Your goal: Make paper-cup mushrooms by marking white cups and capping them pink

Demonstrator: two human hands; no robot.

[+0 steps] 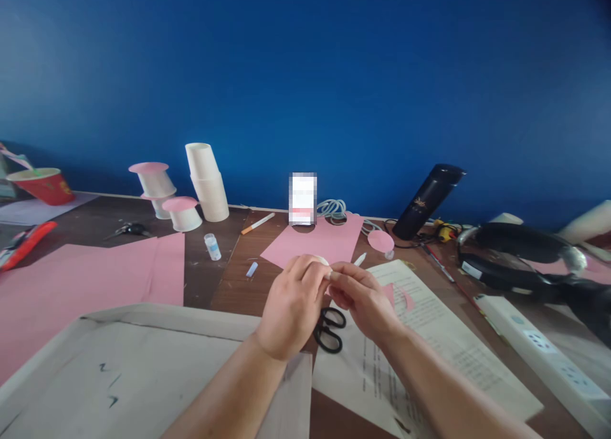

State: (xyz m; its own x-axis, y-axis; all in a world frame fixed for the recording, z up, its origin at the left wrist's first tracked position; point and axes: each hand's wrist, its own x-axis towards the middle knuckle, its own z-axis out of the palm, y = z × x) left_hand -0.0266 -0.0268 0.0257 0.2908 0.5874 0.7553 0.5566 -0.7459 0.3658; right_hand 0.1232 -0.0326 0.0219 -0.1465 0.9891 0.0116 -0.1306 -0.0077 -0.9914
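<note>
My left hand [296,305] is closed, its fingers curled around something whose pale rim [323,260] barely shows above the knuckles. My right hand [363,297] meets it at the fingertips in a pinch. What lies between them is too small and covered to name. Just below the hands, the black handles of scissors [330,343] rest at the edge of a printed sheet [458,347]. Pink paper scraps [407,299] lie on that sheet beside my right wrist. Behind the hands is a sheet of pink paper [312,235].
A lit phone [303,198] leans on the blue wall. To the left stand stacked white paper cups [208,184], cups topped with pink discs [183,215], a small bottle [212,247] and pink sheets [95,273]. A black flask [424,203], headphones [515,248] and a power strip [539,350] occupy the right.
</note>
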